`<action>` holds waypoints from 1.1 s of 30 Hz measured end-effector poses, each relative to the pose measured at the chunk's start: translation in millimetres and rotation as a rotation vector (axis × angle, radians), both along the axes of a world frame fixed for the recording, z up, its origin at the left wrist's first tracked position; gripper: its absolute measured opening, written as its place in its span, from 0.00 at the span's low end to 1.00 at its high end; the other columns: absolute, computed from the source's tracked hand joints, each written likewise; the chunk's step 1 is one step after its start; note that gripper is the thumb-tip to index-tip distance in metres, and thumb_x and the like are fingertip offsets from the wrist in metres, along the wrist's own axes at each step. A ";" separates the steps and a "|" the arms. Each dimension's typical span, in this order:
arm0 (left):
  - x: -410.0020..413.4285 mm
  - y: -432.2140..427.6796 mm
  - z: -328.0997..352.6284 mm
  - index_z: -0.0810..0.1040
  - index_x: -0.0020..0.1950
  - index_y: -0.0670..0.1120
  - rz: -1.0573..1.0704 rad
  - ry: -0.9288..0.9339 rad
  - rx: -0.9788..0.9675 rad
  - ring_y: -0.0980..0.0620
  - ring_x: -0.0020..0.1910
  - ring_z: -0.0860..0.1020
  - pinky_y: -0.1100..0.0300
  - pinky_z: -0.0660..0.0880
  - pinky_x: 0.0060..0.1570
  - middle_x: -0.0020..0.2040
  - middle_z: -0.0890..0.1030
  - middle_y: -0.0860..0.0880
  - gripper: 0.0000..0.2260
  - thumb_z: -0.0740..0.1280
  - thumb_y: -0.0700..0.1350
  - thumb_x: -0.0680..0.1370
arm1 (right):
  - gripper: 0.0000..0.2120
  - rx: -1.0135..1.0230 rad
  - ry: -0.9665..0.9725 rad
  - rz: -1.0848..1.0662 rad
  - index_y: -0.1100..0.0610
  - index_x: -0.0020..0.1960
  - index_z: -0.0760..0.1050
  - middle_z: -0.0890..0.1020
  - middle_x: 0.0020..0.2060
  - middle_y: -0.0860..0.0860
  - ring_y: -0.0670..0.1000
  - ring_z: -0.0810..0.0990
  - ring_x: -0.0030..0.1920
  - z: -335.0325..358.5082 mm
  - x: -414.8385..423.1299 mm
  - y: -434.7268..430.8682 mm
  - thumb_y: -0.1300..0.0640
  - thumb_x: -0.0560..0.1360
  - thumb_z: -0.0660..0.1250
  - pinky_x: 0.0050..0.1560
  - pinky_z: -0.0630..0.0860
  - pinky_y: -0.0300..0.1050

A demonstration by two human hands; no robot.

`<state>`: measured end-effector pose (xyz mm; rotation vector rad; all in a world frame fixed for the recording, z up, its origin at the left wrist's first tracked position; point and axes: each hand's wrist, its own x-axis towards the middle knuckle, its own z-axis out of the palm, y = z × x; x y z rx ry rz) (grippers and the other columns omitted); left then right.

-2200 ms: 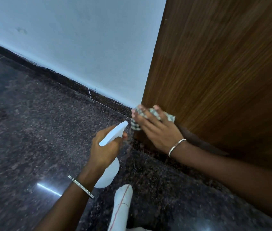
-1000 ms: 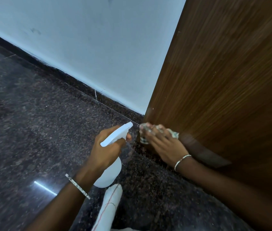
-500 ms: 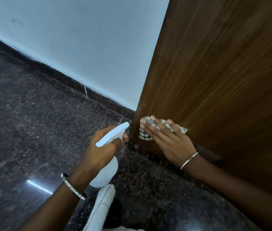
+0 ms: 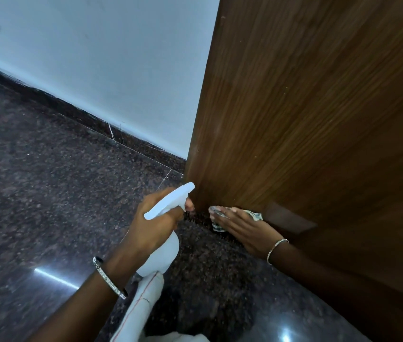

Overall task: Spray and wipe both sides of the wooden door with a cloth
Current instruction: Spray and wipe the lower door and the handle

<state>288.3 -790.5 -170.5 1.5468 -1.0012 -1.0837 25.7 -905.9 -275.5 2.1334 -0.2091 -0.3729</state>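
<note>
Head view is showing the wooden door [image 4: 318,119] standing at the right, its grain running up and down, with the pale wall [image 4: 96,58] behind its edge and the dark speckled floor [image 4: 47,193] below. The right hand [image 4: 247,230] is pressing flat on a checked cloth [image 4: 220,219] at the door's bottom corner, its grip spread out over the fabric, which is touching the floor just beside the door. The left hand [image 4: 153,223] is wrapping its grip tight round the neck of a white spray bottle [image 4: 164,233], nozzle pointing at the door's lower edge. Bangles are sitting on both wrists.
</note>
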 end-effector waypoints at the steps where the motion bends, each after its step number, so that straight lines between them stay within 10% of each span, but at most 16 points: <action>1: -0.8 0.1 -0.6 0.83 0.45 0.50 0.003 0.012 0.006 0.60 0.34 0.79 0.66 0.74 0.31 0.39 0.84 0.55 0.18 0.64 0.27 0.74 | 0.40 0.006 0.000 -0.011 0.63 0.84 0.46 0.49 0.83 0.60 0.59 0.50 0.83 1.7 0.1 1.4 0.47 0.79 0.56 0.82 0.45 0.55; 14: -10.6 -7.5 -14.9 0.85 0.45 0.46 -0.043 0.031 0.049 0.61 0.36 0.80 0.69 0.72 0.30 0.40 0.84 0.52 0.14 0.65 0.29 0.74 | 0.35 -0.268 -0.664 -0.079 0.49 0.83 0.58 0.55 0.83 0.50 0.57 0.46 0.83 87.6 -20.7 5.9 0.57 0.77 0.59 0.79 0.39 0.63; 24: -20.8 -4.0 -17.3 0.85 0.46 0.51 -0.113 0.041 0.050 0.56 0.40 0.81 0.58 0.76 0.36 0.42 0.85 0.53 0.14 0.66 0.33 0.73 | 0.39 -0.022 0.012 -0.145 0.56 0.84 0.52 0.46 0.84 0.56 0.57 0.45 0.83 -8.6 -60.2 15.6 0.49 0.76 0.60 0.81 0.34 0.60; 33: -28.0 -4.5 -19.4 0.85 0.45 0.49 -0.161 0.041 0.049 0.54 0.41 0.82 0.58 0.78 0.35 0.42 0.86 0.53 0.13 0.64 0.42 0.67 | 0.31 -0.171 -0.595 -0.176 0.48 0.82 0.60 0.59 0.82 0.47 0.52 0.55 0.82 89.0 -88.2 24.0 0.57 0.80 0.52 0.79 0.44 0.64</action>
